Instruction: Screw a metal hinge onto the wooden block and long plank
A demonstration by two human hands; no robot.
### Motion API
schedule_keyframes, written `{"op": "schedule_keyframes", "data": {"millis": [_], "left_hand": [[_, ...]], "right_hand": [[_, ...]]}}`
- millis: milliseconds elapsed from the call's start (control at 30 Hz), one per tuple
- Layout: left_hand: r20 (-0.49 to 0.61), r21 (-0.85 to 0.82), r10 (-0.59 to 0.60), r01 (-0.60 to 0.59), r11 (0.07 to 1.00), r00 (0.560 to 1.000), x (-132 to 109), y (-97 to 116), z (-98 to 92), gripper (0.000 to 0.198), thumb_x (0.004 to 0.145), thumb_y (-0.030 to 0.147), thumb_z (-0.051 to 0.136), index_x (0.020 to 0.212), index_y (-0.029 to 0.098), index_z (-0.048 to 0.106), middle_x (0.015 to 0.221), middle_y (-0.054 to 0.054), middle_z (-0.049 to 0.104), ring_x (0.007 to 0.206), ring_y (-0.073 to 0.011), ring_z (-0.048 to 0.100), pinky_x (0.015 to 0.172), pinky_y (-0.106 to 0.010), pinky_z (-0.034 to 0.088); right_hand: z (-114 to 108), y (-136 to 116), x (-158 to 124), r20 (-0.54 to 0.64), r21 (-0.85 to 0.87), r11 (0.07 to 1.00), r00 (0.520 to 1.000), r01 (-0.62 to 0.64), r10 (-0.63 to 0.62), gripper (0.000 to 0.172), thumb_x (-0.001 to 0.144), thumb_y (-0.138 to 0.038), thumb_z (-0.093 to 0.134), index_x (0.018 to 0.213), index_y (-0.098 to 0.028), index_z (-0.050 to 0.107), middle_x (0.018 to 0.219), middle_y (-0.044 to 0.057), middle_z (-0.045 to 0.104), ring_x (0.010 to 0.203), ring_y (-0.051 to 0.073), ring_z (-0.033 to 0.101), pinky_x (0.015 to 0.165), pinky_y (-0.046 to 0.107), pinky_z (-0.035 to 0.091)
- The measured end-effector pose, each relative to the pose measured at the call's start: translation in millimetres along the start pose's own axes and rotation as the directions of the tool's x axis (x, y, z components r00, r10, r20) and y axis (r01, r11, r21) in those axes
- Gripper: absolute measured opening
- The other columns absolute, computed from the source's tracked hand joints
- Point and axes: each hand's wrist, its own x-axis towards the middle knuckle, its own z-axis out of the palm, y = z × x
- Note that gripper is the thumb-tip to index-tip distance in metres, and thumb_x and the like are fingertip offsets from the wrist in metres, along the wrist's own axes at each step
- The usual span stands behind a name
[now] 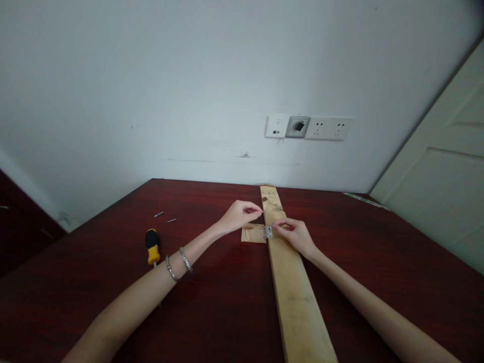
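Note:
A long pale wooden board (297, 297) lies lengthwise on the dark red table, with a short wooden piece (252, 233) against its left side. Where the two meet sits a small silver metal hinge (268, 232). My right hand (297, 236) reaches over the board, thumb and finger closed at the hinge's upper right corner. Just left of the board, above the short piece, my left hand (242, 216) is pinched; anything between its fingertips is too small to make out. Two screws (159, 214) and a yellow-and-black screwdriver (152, 247) lie to the left, the screwdriver's shaft partly behind my left forearm.
The red wooden table (212, 312) meets a white wall at the back. Sockets and a switch plate (328, 128) are on that wall. A thin strip (366, 201) lies along the back right edge, near a pale panelled door (449, 166).

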Motion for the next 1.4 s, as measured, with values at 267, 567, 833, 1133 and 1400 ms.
{"op": "schedule_keyframes", "data": {"millis": [267, 567, 833, 1133, 1400], "left_hand": [[-0.009, -0.021, -0.003, 0.003, 1.0, 1.0, 2.0, -5.0, -0.1, 0.015, 0.079, 0.017, 0.065, 0.09, 0.009, 0.073, 0.087, -0.008, 0.074, 0.079, -0.0163, 0.067, 0.074, -0.025, 0.05], [-0.006, -0.018, -0.006, 0.006, 1.0, 1.0, 1.4, -4.4, -1.0, 0.015, 0.079, 0.017, 0.065, 0.089, 0.01, 0.073, 0.087, -0.008, 0.074, 0.079, -0.0162, 0.067, 0.074, -0.025, 0.051], [-0.004, -0.017, 0.0, 0.0, 1.0, 1.0, 2.6, -6.1, -1.1, 0.014, 0.08, 0.018, 0.065, 0.089, 0.01, 0.073, 0.088, -0.008, 0.074, 0.079, -0.0161, 0.067, 0.075, -0.026, 0.051], [0.001, -0.024, -0.014, 0.014, 1.0, 1.0, 1.9, -6.0, -1.4, 0.016, 0.079, 0.019, 0.065, 0.089, 0.01, 0.073, 0.089, -0.008, 0.074, 0.081, -0.0167, 0.068, 0.077, -0.027, 0.051], [0.013, -0.021, -0.016, 0.016, 1.0, 1.0, 1.0, -4.8, -2.7, 0.017, 0.079, 0.022, 0.065, 0.089, 0.011, 0.073, 0.089, -0.009, 0.074, 0.083, -0.0178, 0.068, 0.079, -0.028, 0.051]], "right_hand": [[-0.2, 4.8, -5.9, 0.079, -0.074, 0.997, 0.997, 0.007, -0.001, 0.027, 0.072, -0.044, 0.066, 0.074, -0.017, 0.072, 0.072, 0.006, 0.072, 0.059, 0.016, 0.06, 0.057, 0.028, 0.046], [0.5, 9.3, -8.1, 0.118, -0.138, 0.988, 0.992, 0.065, -0.049, 0.023, 0.074, -0.039, 0.064, 0.076, -0.018, 0.072, 0.071, 0.004, 0.07, 0.054, 0.013, 0.051, 0.053, 0.028, 0.04], [-1.4, 8.7, -7.0, 0.172, -0.176, 0.972, 0.977, 0.153, -0.123, 0.016, 0.076, -0.035, 0.064, 0.075, -0.02, 0.071, 0.075, 0.004, 0.07, 0.061, 0.015, 0.053, 0.057, 0.029, 0.04], [-3.3, 7.1, -6.4, 0.224, -0.169, 0.963, 0.96, 0.208, -0.168, 0.015, 0.078, -0.034, 0.062, 0.076, -0.022, 0.071, 0.086, 0.006, 0.069, 0.072, 0.017, 0.059, 0.061, 0.03, 0.043], [-6.8, 7.0, -5.4, 0.245, -0.184, 0.964, 0.959, 0.193, -0.145, 0.015, 0.076, -0.035, 0.067, 0.08, -0.022, 0.073, 0.088, 0.004, 0.068, 0.068, 0.015, 0.056, 0.061, 0.029, 0.044]]}}
